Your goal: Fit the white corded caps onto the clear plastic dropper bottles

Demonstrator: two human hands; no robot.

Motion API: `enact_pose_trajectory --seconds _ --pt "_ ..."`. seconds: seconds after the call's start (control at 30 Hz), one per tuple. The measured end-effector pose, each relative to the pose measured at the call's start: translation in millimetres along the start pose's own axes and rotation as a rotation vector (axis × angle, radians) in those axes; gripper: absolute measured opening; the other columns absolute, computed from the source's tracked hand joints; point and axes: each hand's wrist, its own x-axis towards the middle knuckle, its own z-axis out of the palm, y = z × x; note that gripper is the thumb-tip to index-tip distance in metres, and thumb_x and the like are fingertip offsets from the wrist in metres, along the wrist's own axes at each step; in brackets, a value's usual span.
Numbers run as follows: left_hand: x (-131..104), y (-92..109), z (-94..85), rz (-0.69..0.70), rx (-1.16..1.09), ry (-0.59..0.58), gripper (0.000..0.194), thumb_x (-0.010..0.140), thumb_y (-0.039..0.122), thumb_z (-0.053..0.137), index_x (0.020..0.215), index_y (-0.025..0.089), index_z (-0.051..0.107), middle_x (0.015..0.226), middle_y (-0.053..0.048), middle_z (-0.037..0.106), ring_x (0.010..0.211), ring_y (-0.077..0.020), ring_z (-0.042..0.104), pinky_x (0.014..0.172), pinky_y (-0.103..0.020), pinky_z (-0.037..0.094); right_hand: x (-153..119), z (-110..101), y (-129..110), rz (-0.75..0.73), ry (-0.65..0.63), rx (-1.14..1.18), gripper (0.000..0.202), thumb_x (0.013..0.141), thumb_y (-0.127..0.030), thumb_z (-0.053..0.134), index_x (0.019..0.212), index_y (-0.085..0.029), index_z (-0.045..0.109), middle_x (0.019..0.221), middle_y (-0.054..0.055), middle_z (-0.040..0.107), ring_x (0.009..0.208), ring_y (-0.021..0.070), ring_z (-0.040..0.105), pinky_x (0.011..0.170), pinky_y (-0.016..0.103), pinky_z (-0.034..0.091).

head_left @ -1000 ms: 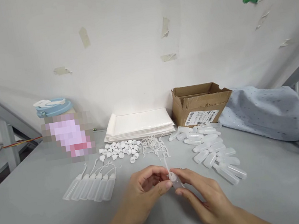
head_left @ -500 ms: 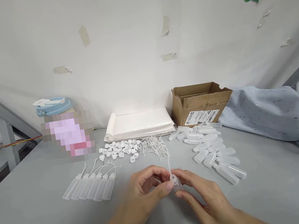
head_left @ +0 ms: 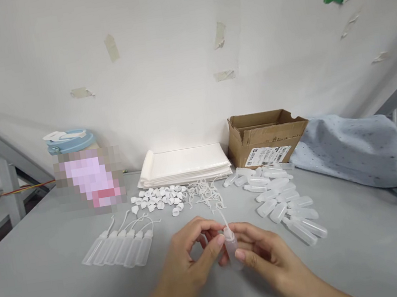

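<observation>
A small translucent plastic bottle [head_left: 233,253] stands tilted slightly between my hands, with a thin white cord [head_left: 224,218] sticking out of its neck. My right hand [head_left: 264,253] grips the bottle's body, thumb in front and fingers behind. At the neck, the thumb and index finger of my left hand [head_left: 195,249] close on its left side. Beyond my hands lie a heap of white looped cords [head_left: 205,192] and a heap of small white caps [head_left: 161,197]. Several bottles with cords [head_left: 122,248] lie in a row to the left. Loose bottles [head_left: 280,190] lie scattered at the right.
White padded envelopes [head_left: 186,163] are stacked against the wall. A cardboard box [head_left: 271,134] stands at the back right beside a bluish speckled cloth [head_left: 350,154]. At the back left is a blue-lidded jug [head_left: 71,142] behind a blurred pink thing [head_left: 92,178].
The bottle has turned more upright, so more of its body shows below the neck. Both hands have shifted slightly, and the cord now leans left at its top.
</observation>
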Motion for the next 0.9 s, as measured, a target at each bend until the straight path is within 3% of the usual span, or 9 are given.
enact_pose_trajectory --seconds 0.17,0.33,0.57,0.9 --pt "-2.7 -3.6 -0.9 0.213 0.213 0.026 0.020 0.084 0.025 0.057 0.104 0.025 0.059 0.096 -0.002 0.059 0.086 -0.0171 0.054 0.076 -0.030 0.046 3.0 -5.1 -0.4 0.097 -0.094 0.326 0.026 0.088 -0.030 0.058 0.112 -0.021 0.062 0.096 0.006 0.070 0.091 0.0175 0.064 0.089 0.034 0.044" --pt "-5.7 -9.7 1.9 0.425 0.407 0.012 0.053 0.072 0.019 0.070 0.119 0.025 0.046 0.109 -0.006 0.050 0.100 -0.0217 0.050 0.085 -0.035 0.046 2.1 -6.4 5.6 0.166 -0.097 0.544 0.026 0.085 -0.024 0.062 0.110 -0.018 0.063 0.102 0.008 0.067 0.091 0.0177 0.064 0.080 0.029 0.046" --pt "-4.5 -7.6 0.8 0.558 0.570 -0.005 0.055 0.073 0.009 0.064 0.121 0.020 0.040 0.106 -0.009 0.051 0.096 -0.0231 0.049 0.081 -0.036 0.047 3.4 -4.9 4.4 0.171 -0.108 0.513 0.025 0.086 -0.026 0.061 0.109 -0.017 0.064 0.098 0.009 0.068 0.096 0.0198 0.063 0.087 0.032 0.044" --pt "-2.5 -11.4 -0.9 0.548 0.580 -0.018 0.050 0.073 0.008 0.058 0.120 0.018 0.041 0.107 -0.010 0.051 0.099 -0.0243 0.047 0.085 -0.038 0.046 7.7 -5.9 5.8 0.118 -0.067 0.351 0.027 0.083 -0.037 0.063 0.104 -0.020 0.063 0.090 0.006 0.069 0.089 0.0185 0.064 0.083 0.031 0.045"
